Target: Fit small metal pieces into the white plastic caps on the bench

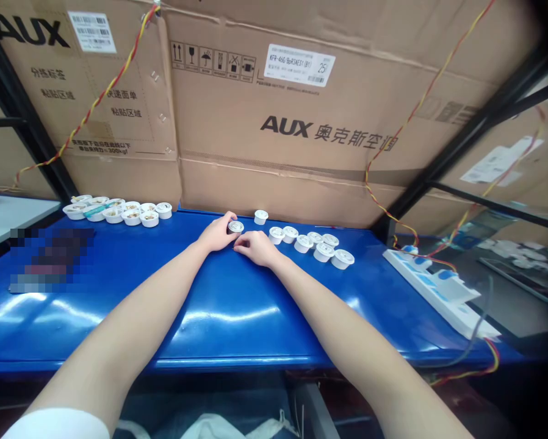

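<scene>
Corrugated cardboard (274, 158) printed AUX walls off the far edge of a glossy blue worktop (210, 335). At its left lies a dark item (57, 256) blurred past recognition, and behind that, packed side by side, stand white cups with brownish bits inside (132, 217), with a slim teal strip (99, 209) resting across some of them; a nudge to that strip might tip a cup and spill its bits. Near the middle, the left hand (216, 233) seems to pinch a single white round cup (236, 227) between thumb and fingers, though whether its base touches the worktop I cannot tell. Just beside it, the right hand (255, 247) has its thumb and fingers drawn close together; I cannot tell whether they hold anything. If the two hands pulled unevenly, that cup could slip and skid on such a shiny surface. Slightly right and behind stands a lone white cup (261, 217), which a careless knuckle could shove against the cardboard. Further right sits a loose group of white cups with greyish tops (324, 252); an outward swing of the right wrist could topple the closest. Last comes a white-and-blue power strip (432, 289), where a snagged red-and-yellow cord (370, 177) might tug things loose.
</scene>
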### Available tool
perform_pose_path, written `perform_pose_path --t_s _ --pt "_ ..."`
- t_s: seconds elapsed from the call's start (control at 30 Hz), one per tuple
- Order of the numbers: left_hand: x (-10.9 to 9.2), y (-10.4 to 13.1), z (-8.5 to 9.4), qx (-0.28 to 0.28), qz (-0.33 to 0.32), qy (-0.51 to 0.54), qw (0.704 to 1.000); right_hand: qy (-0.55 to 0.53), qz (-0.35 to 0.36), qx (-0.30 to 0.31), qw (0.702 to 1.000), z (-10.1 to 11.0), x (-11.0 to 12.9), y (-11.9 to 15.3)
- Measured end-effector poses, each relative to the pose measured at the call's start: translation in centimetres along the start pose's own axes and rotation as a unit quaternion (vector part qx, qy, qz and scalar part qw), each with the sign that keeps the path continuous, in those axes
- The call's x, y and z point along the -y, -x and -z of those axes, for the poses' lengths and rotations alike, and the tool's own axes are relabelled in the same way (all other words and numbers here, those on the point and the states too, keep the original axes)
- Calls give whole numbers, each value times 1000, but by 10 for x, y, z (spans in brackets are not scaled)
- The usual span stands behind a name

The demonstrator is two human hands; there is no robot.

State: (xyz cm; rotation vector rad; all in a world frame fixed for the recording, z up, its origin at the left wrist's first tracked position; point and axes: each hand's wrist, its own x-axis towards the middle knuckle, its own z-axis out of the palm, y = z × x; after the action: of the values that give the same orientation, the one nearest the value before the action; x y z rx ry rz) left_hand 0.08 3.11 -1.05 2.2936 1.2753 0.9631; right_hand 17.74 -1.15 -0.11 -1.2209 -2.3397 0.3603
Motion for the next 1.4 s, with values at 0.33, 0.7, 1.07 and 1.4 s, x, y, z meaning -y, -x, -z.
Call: perform_pose_path --t_s 0.33,0.7,1.07,1.4 --pt "0 0 -1 -1 -8 16 1000 36 53 19 998 -1 1 3" --pt "-13 5 8 -46 -174 -17 983 -118 -79 -90 986 9 -13 0" --pt "-15 3 3 -46 -159 -64 984 -278 -112 -85 950 7 -12 -2" --pt "-1 0 -3 -31 -13 -33 999 -37 -6 -40 999 9 -9 5"
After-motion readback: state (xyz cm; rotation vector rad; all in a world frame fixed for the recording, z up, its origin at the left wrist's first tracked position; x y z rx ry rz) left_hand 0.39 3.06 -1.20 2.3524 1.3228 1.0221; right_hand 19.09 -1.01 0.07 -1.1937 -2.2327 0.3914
